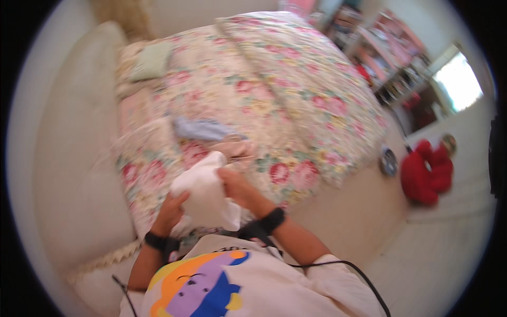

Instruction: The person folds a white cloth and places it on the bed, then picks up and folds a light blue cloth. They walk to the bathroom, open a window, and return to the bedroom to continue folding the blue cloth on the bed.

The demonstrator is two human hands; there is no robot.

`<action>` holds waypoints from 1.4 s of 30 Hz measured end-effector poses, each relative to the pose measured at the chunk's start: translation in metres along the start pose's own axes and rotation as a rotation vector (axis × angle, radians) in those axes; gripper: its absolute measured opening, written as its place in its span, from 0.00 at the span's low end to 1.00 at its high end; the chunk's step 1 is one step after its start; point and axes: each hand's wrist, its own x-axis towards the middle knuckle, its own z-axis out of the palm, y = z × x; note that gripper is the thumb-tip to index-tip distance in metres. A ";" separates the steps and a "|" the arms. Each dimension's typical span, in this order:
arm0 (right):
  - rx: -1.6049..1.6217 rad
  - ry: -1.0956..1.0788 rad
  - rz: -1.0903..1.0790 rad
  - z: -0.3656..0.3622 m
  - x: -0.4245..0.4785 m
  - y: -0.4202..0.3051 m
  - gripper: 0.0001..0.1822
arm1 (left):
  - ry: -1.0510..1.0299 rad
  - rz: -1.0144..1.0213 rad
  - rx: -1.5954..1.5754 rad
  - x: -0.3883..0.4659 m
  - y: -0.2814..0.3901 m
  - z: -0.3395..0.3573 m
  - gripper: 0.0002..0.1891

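A white cloth hangs between my two hands, above the near edge of the bed. My left hand grips its left side, the thumb lying over the fabric. My right hand pinches its upper right side. Just beyond the cloth, a crumpled beige-pink garment and a light blue garment lie on the floral bedspread. Both wrists wear black bands. What type of item the white cloth is, I cannot tell.
A pale green pillow lies by the padded headboard at left. A quilt covers the bed's far side. Red plush things and a round metallic object are on the floor at right, near cluttered shelves. A black cable runs by my right arm.
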 end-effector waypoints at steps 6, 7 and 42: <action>-0.039 -0.086 0.205 0.023 -0.006 -0.010 0.20 | 0.043 -0.098 -0.122 -0.005 0.026 -0.006 0.14; -0.056 -0.074 0.197 0.017 -0.002 -0.003 0.19 | 0.072 -0.069 -0.087 -0.006 0.027 -0.008 0.15; -0.213 -0.002 0.408 -0.005 0.002 0.066 0.32 | 0.069 -0.241 -0.564 -0.050 -0.025 -0.048 0.18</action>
